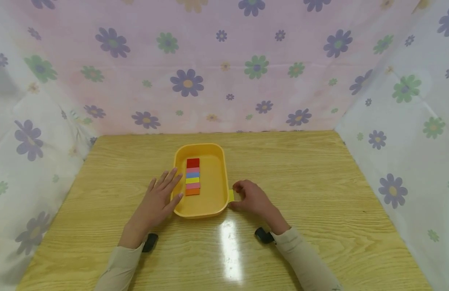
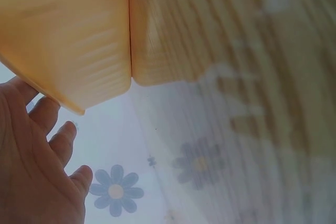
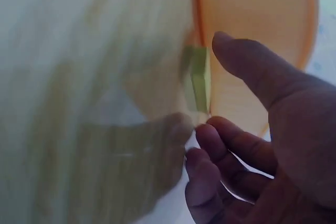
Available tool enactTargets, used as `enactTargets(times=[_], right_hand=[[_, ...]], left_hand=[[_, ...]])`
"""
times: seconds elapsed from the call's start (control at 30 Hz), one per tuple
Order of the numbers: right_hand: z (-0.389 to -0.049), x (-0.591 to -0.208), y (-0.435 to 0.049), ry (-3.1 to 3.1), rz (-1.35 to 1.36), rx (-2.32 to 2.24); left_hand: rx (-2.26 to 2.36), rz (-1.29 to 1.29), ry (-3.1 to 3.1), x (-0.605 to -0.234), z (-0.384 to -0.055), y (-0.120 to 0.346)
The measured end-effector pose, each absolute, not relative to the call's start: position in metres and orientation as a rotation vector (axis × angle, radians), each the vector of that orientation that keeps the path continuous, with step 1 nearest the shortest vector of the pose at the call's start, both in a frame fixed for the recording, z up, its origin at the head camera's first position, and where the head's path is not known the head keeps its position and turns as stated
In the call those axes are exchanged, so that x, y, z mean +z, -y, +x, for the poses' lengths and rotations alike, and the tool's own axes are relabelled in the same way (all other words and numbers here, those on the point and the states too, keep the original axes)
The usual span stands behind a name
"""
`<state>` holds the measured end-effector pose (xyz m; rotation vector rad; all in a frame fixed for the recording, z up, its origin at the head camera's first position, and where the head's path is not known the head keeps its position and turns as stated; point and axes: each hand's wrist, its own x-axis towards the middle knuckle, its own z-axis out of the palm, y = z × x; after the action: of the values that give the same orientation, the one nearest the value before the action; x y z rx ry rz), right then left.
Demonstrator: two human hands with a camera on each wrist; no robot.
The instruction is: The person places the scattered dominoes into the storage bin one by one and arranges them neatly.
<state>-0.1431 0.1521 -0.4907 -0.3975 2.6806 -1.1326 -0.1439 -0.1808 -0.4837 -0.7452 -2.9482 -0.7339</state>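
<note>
A yellow plastic tray (image 1: 214, 178) stands on the table. Inside it, toward the left, lies a row of coloured blocks (image 1: 193, 175): red, pink, blue, yellow, pink and orange. My left hand (image 1: 157, 202) rests at the tray's left rim with its fingers spread and nearly straight; the left wrist view shows fingertips at the rim (image 2: 59, 97). Beside the tray's right wall is a small yellow block (image 1: 231, 195), greenish in the right wrist view. My right hand (image 1: 254, 198) curls round it, thumb at one end and fingertips at the other.
The wood-grain table (image 1: 304, 173) runs back to a flower-printed cloth (image 1: 224, 81), which also hangs on the left and right. A dark wrist device shows at the left wrist (image 1: 150, 242) and another at the right wrist (image 1: 263, 235).
</note>
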Motion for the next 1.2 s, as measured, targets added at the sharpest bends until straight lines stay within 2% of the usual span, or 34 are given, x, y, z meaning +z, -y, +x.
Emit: enactTargets(times=[0.53,1.2], right_hand=[[-0.149,-0.486,-0.160,-2.660,-0.523,-1.049],[-0.151,-0.488,-0.162,-2.764,-0.355,-1.021]], left_hand=[[-0.768,-0.753,2.944,-0.484,-0.143,0.182],[-0.768,-0.755,2.955,-0.482,-0.142,0.182]])
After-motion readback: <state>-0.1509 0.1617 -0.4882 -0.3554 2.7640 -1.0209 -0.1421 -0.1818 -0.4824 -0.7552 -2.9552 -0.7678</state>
